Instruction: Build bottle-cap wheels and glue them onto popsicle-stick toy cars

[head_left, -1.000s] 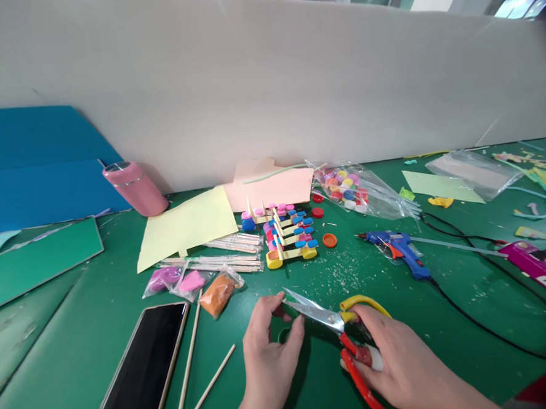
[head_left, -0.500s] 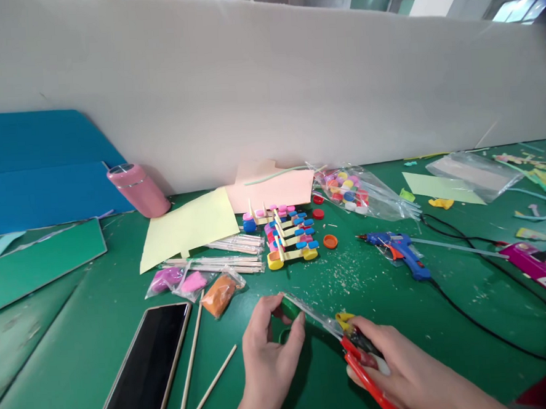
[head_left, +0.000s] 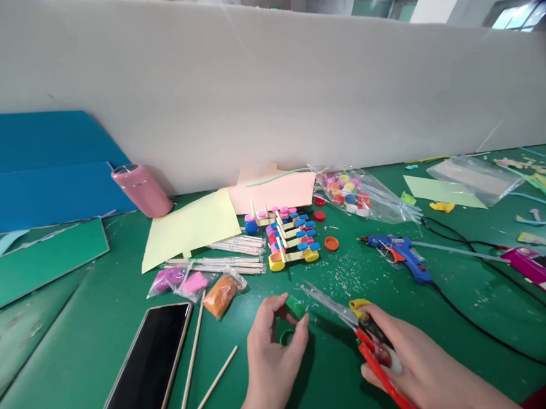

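Note:
Between the thumb and fingers of my left hand (head_left: 275,346) is a small green bottle cap (head_left: 296,307), tilted on edge. Another green cap (head_left: 286,337) shows below it, partly behind my fingers. My right hand (head_left: 416,356) is closed on a pair of scissors (head_left: 373,354) with red handles, whose metal blades point up and left, a little apart from the green cap. A yellow and black tool (head_left: 370,322), its kind unclear, is tucked in the same hand. Beyond my hands stand small assemblies (head_left: 291,237) of coloured caps and wooden sticks, close to an orange cap (head_left: 331,243).
A blue glue gun (head_left: 398,252) with a black cable lies at right, near a magenta device (head_left: 538,271). A phone (head_left: 144,366), wooden sticks (head_left: 212,387) and bagged orange clay (head_left: 223,294) lie at left. Behind are a pink bottle (head_left: 143,191) and a bag of caps (head_left: 355,193).
The scissors have drawn back to the right, away from the green cap they were against. My left hand keeps the cap and has shifted slightly right; the view has moved a little.

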The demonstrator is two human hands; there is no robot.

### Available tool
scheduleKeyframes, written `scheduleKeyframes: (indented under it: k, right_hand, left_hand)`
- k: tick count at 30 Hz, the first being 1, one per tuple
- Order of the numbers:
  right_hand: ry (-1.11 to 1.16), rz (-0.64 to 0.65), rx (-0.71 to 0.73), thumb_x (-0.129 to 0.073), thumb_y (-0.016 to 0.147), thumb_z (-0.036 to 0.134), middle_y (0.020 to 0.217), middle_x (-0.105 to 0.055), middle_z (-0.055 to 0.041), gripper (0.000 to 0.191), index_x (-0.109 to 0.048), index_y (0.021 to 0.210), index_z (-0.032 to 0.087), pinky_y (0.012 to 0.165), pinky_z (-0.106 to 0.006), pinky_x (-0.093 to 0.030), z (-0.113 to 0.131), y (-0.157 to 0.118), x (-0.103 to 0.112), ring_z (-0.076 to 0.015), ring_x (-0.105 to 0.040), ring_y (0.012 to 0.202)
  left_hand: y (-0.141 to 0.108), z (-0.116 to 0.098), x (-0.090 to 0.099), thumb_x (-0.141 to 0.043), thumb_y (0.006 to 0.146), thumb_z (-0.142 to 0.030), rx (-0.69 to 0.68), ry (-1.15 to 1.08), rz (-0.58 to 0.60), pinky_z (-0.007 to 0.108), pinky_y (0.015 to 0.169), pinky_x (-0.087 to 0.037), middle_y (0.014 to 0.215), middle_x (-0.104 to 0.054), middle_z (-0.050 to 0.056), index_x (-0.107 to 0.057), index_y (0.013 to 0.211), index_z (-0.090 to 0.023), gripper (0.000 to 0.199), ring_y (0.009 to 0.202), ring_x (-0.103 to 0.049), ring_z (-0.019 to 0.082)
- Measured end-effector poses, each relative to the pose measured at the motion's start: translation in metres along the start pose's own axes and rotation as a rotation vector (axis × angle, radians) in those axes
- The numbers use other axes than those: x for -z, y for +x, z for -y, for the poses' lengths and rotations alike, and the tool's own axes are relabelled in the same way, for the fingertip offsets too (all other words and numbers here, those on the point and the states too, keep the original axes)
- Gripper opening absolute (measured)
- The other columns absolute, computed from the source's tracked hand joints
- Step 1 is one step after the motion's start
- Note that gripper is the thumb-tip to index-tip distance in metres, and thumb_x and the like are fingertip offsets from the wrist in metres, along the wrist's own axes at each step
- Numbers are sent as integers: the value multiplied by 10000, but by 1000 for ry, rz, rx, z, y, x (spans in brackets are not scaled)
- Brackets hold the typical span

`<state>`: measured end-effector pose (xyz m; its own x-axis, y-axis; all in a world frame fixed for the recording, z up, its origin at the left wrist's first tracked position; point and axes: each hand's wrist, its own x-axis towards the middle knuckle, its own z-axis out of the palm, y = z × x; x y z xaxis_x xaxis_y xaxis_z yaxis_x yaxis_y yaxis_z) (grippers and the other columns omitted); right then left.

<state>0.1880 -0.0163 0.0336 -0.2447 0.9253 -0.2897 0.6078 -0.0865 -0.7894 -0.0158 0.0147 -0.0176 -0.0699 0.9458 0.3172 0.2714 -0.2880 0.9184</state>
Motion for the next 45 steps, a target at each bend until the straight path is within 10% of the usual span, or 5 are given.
scheduleKeyframes:
  k: [6,22,37,45]
  right_hand:
    - [-375,-106,72,-583,722,373,879,-586,-37,397,-406,1040,215,619,-290,-431,-6,-2,-9,-194,-572,729]
    - [-486,-25,20,-440,813,455,796,-615,-65,330,-439,995,180,552,-303,-376,0,7,-12,-232,-582,666]
    - [583,262,-319,-400,778,624,535,-343,87,442,-444,824,186,356,-156,-251,-14,13,-9,-35,-281,368]
    - [-212,-44,54,-527,787,421,761,-568,-12,330,-409,1013,211,588,-258,-418,-8,2,-4,-168,-541,665]
  left_hand:
    - [5,2,0,-558,739,-127,-13,25,15,241,593,-471,814,-501,-12,-478,1015,-228,304,617,-531,102]
    - [6,-3,2,-586,694,-75,-275,337,-86,234,540,-451,735,-487,-2,-492,957,-151,289,553,-491,96]
    - [4,-6,3,-609,699,-94,-292,279,-62,219,531,-456,785,-520,9,-478,952,-177,297,557,-506,90]
    - [5,-3,0,-593,727,-165,38,-8,-9,243,560,-465,678,-476,-35,-492,958,-196,255,568,-509,105]
